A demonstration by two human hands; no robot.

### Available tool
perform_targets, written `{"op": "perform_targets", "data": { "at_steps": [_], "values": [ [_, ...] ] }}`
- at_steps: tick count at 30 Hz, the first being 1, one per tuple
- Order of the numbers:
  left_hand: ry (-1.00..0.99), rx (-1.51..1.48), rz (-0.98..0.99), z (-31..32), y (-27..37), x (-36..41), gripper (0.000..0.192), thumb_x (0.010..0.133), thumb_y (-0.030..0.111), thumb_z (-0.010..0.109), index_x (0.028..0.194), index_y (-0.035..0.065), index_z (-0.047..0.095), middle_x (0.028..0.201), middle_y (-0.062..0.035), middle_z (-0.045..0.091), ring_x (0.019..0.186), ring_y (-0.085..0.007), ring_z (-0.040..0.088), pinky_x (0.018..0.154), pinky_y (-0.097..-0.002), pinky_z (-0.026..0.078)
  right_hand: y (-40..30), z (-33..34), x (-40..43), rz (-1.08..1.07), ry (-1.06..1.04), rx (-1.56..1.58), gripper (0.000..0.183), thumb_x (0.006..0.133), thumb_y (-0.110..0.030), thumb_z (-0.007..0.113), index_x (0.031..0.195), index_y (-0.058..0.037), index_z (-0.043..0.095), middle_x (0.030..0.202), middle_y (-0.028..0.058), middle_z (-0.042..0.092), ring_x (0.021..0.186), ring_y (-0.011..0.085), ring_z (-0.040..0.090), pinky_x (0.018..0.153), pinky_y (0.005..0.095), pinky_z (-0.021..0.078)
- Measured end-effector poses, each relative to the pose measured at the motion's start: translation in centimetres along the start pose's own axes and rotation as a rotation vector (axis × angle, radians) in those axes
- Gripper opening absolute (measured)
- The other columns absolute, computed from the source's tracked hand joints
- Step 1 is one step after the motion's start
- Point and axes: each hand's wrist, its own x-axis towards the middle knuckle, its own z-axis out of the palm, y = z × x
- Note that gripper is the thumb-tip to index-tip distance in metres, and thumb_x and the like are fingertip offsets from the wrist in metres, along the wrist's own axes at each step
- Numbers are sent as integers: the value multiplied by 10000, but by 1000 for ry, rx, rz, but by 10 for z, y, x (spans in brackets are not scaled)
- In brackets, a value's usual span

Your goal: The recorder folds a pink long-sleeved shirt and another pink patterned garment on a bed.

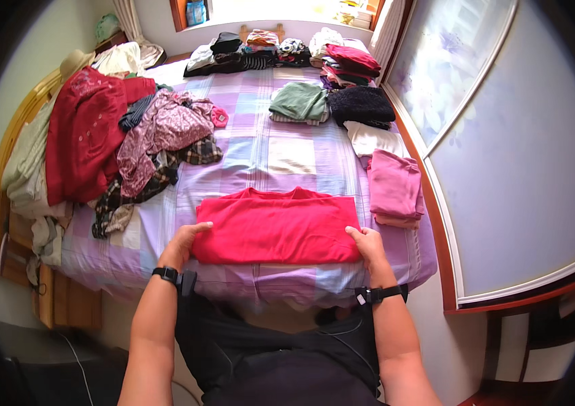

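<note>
A bright red garment, folded into a wide rectangle, lies flat near the front edge of the bed. Part of its neckline shows along the far side. My left hand grips its left end, thumb on top and fingers hidden beneath. At the opposite end my right hand holds the cloth the same way. Both wrists wear black straps. The checked purple bedsheet spreads under the garment.
To the left, a loose heap holds a dark red garment, a pink patterned garment and a plaid cloth. Folded pink clothes, a black fuzzy garment and a green folded garment sit right. A wardrobe's sliding door borders the bed.
</note>
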Motion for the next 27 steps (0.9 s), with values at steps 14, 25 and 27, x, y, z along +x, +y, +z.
{"op": "perform_targets", "data": {
  "at_steps": [14,25,27],
  "values": [
    [-85,33,111,-20,-21,18,541,776,242,857,1199,-49,687,1100,-147,743,949,-227,723,901,-329,551,-49,41,-35,-200,-84,387,256,895,-85,707,1131,16,699,994,87,731,858,188,700,789,314,561],
    [-54,25,187,-13,-26,12,532,751,238,867,1159,-63,705,1044,-138,755,901,-226,728,866,-314,559,-72,228,-95,-592,-30,-765,659,850,-346,651,1434,-64,535,1325,232,623,1145,405,662,948,509,539],
    [-46,23,198,-14,-26,10,513,755,235,862,1149,-58,711,1039,-134,756,898,-225,728,862,-313,560,-67,229,-106,-660,-79,-724,650,854,-338,671,1432,-72,537,1250,191,621,1094,390,673,915,501,551]
  ]
}}
